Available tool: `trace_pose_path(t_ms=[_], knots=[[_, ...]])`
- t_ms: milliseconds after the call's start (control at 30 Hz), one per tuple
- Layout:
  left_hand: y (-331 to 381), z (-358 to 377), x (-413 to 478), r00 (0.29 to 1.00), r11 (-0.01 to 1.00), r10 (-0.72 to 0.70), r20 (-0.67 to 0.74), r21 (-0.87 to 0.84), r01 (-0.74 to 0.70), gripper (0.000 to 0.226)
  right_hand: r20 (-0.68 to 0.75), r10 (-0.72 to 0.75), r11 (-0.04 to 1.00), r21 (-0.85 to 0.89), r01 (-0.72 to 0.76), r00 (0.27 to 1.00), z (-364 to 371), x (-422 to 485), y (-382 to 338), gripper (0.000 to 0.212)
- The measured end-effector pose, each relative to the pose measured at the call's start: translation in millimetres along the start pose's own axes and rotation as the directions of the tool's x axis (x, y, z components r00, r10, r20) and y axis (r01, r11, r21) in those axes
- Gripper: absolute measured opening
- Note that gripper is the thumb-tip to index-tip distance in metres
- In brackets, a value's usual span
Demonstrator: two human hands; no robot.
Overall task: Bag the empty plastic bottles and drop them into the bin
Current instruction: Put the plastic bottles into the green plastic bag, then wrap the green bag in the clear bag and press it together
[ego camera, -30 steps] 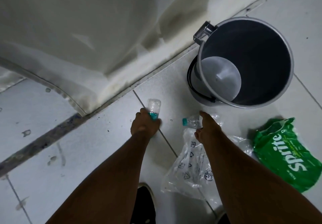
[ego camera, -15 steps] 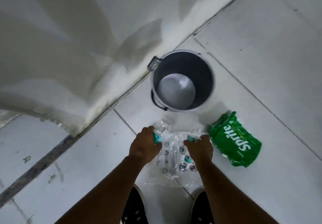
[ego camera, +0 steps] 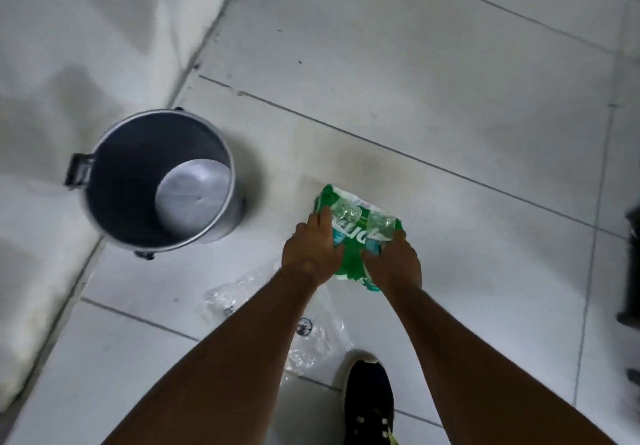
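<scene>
Two clear empty plastic bottles with teal labels are in my hands above a green Sprite bag (ego camera: 351, 264) on the floor. My left hand (ego camera: 311, 254) grips one bottle (ego camera: 343, 217). My right hand (ego camera: 393, 261) grips the other bottle (ego camera: 381, 226). Both bottles point away from me, side by side over the bag. The grey metal bin (ego camera: 104, 209) stands open and empty to the left, a short way from my hands.
A crumpled clear plastic wrapper (ego camera: 311, 344) lies on the white tiles under my forearms. My black shoe (ego camera: 369, 399) is at the bottom. A white wall (ego camera: 69, 46) runs along the left. A dark object (ego camera: 632, 271) sits at the right edge.
Both hands moved right with the bottles, from over the clear wrapper to over the green bag. The view shifted, so the bin now sits at the left.
</scene>
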State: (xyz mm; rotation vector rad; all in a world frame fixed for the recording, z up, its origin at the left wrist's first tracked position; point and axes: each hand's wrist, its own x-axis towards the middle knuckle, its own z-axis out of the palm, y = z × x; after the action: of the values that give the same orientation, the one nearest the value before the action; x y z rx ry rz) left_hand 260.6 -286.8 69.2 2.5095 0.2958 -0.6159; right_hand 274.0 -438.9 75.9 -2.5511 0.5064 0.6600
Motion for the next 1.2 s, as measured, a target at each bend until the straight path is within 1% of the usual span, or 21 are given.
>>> trace_pose_path(t_ms=[67, 133, 200, 300, 433, 500, 600, 700, 767, 867, 933, 967, 1033, 1133, 1200], knots=[[9, 14, 24, 0.999, 0.997, 0.007, 0.032, 0.081, -0.009, 0.078, -0.015, 0.006, 1.0, 0.026, -0.006, 1.0, 5, 22, 6, 0.056], [9, 24, 43, 0.998, 0.992, -0.037, 0.05, 0.124, 0.031, 0.079, -0.007, 0.009, 1.0, 0.011, -0.009, 1.0, 14, 39, 10, 0.06], [7, 34, 57, 0.996, 0.987, -0.077, 0.053, 0.145, 0.069, 0.082, 0.002, 0.02, 1.0, 0.019, -0.02, 1.0, 23, 55, 14, 0.062], [-2, 47, 67, 0.995, 0.98, -0.096, 0.038, 0.177, 0.088, 0.087, 0.013, 0.022, 1.0, 0.001, -0.022, 1.0, 38, 66, 13, 0.068], [-12, 57, 69, 0.998, 0.941, -0.045, -0.049, 0.334, 0.059, 0.091, 0.018, 0.024, 0.988, -0.154, -0.021, 1.0, 52, 67, 12, 0.08], [-16, 56, 68, 0.997, 0.937, -0.037, -0.071, 0.344, 0.059, 0.095, -0.026, 0.005, 0.973, -0.228, -0.011, 1.0, 55, 62, 11, 0.085], [-22, 55, 70, 0.997, 0.936, -0.034, -0.071, 0.347, 0.056, 0.103, -0.073, -0.008, 0.972, -0.236, -0.009, 0.997, 57, 59, 17, 0.099], [-21, 54, 74, 0.999, 0.92, 0.028, -0.045, 0.392, -0.009, 0.106, -0.07, 0.004, 0.982, -0.189, -0.018, 0.998, 55, 61, 26, 0.106], [-18, 54, 79, 1.0, 0.938, 0.0, -0.022, 0.347, 0.007, 0.111, -0.06, 0.03, 0.989, -0.144, -0.039, 0.998, 54, 63, 31, 0.112], [-16, 55, 86, 0.983, 0.979, -0.181, 0.036, 0.098, 0.176, 0.124, 0.007, 0.138, 0.99, -0.003, -0.138, 0.99, 55, 71, 40, 0.125], [-20, 59, 90, 0.968, 0.973, -0.225, 0.108, -0.021, 0.228, 0.128, 0.068, 0.17, 0.979, 0.097, -0.176, 0.983, 57, 77, 47, 0.132], [-22, 61, 92, 0.965, 0.973, -0.213, 0.154, -0.055, 0.223, 0.128, 0.092, 0.158, 0.976, 0.139, -0.17, 0.983, 59, 80, 49, 0.134], [-28, 64, 94, 0.967, 0.984, -0.152, 0.204, -0.063, 0.168, 0.123, 0.123, 0.103, 0.974, 0.188, -0.125, 0.987, 63, 85, 52, 0.137], [-32, 69, 96, 0.979, 0.998, -0.056, 0.196, -0.012, 0.059, 0.119, 0.125, 0.035, 0.975, 0.212, -0.061, 0.992, 70, 89, 52, 0.14], [-32, 71, 95, 0.978, 0.999, -0.027, 0.205, -0.026, 0.033, 0.12, 0.09, -0.003, 0.973, 0.228, -0.017, 0.996, 75, 89, 51, 0.139]])
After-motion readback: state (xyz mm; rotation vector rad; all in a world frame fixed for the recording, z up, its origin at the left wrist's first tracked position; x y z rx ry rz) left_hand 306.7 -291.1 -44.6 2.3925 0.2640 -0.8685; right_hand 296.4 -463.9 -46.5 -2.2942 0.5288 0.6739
